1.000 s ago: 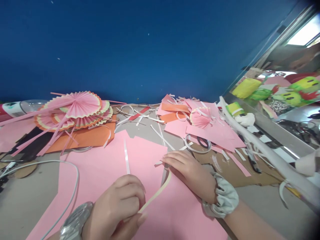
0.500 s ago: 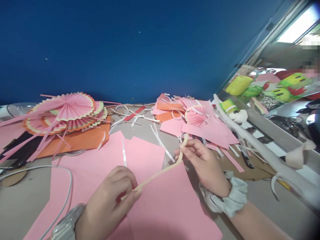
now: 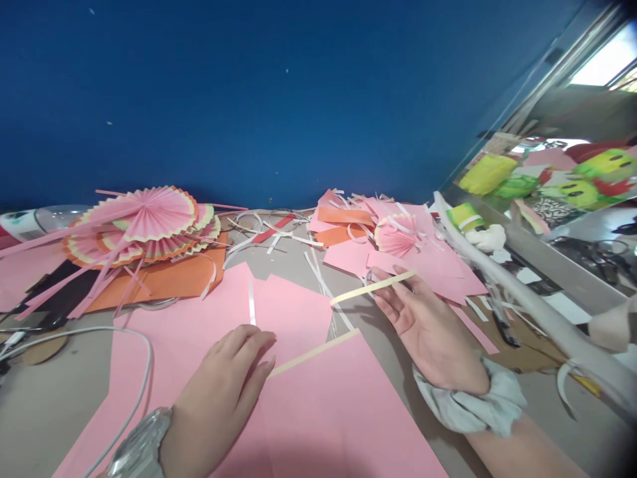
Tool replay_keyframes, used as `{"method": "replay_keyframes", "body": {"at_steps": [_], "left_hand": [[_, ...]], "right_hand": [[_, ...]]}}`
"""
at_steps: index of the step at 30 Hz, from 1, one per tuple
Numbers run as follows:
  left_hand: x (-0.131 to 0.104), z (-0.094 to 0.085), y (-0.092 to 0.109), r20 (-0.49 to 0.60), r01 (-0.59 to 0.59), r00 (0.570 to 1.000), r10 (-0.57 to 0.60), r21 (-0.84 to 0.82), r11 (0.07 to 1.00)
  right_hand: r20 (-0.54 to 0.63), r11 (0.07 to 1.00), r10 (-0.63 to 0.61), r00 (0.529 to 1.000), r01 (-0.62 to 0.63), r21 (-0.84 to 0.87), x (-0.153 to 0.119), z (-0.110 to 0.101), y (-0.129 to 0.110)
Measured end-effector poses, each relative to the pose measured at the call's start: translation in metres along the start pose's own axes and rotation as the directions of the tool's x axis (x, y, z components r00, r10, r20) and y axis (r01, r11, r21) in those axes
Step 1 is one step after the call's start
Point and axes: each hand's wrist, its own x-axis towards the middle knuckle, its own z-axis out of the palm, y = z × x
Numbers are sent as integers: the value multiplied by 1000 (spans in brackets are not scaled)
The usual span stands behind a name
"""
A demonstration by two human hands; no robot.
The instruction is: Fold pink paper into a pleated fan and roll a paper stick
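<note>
A pale yellow strip [image 3: 313, 353] lies along the top edge of a pink paper sheet [image 3: 318, 411]. My left hand [image 3: 223, 378] rests flat on the pink paper, thumb and fingertips beside the strip's left end, with nothing visible in its grasp. Above and right of the sheet, my right hand [image 3: 423, 318] holds a separate short length of yellow strip [image 3: 365, 290] at its fingers; that piece sticks out to the left, apart from the sheet. More pink sheets [image 3: 199, 318] lie underneath, one with a white strip [image 3: 251, 302] on it.
Pleated pink paper fans [image 3: 144, 222] lie on an orange sheet [image 3: 169, 282] at back left. Paper scraps and a small fan [image 3: 395, 236] are heaped at back right. A white cable [image 3: 146, 372] loops at left; a white tube-like bar [image 3: 507, 279] slants along the right. A blue wall [image 3: 279, 99] stands behind.
The yellow strip has been parted: one length now lies on the sheet's edge, the rest is in my right hand, which moved right. My left fingers have released the strip and straightened.
</note>
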Motion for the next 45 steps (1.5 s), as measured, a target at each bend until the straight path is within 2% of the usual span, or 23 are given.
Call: {"method": "replay_keyframes", "body": {"at_steps": [2, 4, 7, 9, 10, 12, 14, 15, 17, 19, 23, 26, 28, 30, 32, 33, 35, 38, 45], "left_hand": [[1, 0, -5, -45, 32, 999, -31, 39, 999], [3, -1, -11, -96, 52, 994, -44, 79, 996], [5, -2, -17, -152, 80, 986, -65, 98, 992], [6, -2, -19, -180, 91, 981, -75, 82, 992], [6, -2, -20, -191, 95, 978, -80, 69, 993], [7, -1, -21, -206, 99, 974, -88, 42, 994], [8, 0, -22, -211, 92, 974, -85, 21, 996], [8, 0, -23, -212, 85, 974, -80, 14, 996], [8, -1, -23, -211, 78, 974, -76, 2, 997], [8, -3, -22, -198, 79, 977, -80, -13, 997], [8, -7, -20, -176, 82, 980, -96, -85, 993], [8, -10, -23, -209, 101, 966, -150, -228, 968], [10, -12, -27, -273, 109, 939, -208, -337, 935], [11, -14, -31, -359, 128, 896, -260, -352, 927], [13, -18, -33, -418, 191, 867, -273, -228, 955], [14, -20, -32, -414, 227, 874, -254, -114, 967], [14, -26, -30, -322, 251, 927, -191, 157, 955], [14, -33, -25, -146, 172, 982, -118, 449, 877], [13, -31, -24, -114, 103, 993, -35, 672, 734]], "right_hand": [[-8, 992, -78, 997, 77, -101, -2, 2, 2], [-60, 942, -223, 973, 199, -270, -4, 2, 4], [-87, 738, -462, 883, 328, -590, -7, -1, 5], [-21, 568, -535, 844, 341, -749, -8, -2, 4], [54, 469, -539, 841, 353, -810, -8, -2, 4], [279, 236, -468, 839, 423, -875, -8, -1, 7], [490, 29, -302, 818, 522, -853, -8, 1, 11], [550, -41, -214, 807, 555, -831, -9, 3, 14], [588, -133, -88, 804, 576, -807, -10, 6, 20], [586, -194, -28, 810, 570, -798, -11, 7, 24], [557, -272, -68, 828, 521, -809, -10, 3, 23], [543, -277, -138, 828, 494, -824, -7, 1, 18], [535, -268, -186, 824, 481, -834, -6, 0, 16], [531, -261, -216, 820, 475, -840, -6, -1, 15], [528, -252, -228, 818, 475, -843, -7, -1, 15], [529, -247, -228, 818, 476, -844, -7, -1, 15], [535, -233, -229, 813, 488, -841, -9, 0, 16], [540, -206, -228, 810, 502, -840, -10, 1, 16], [553, -154, -206, 807, 531, -833, -12, 2, 17]]}}
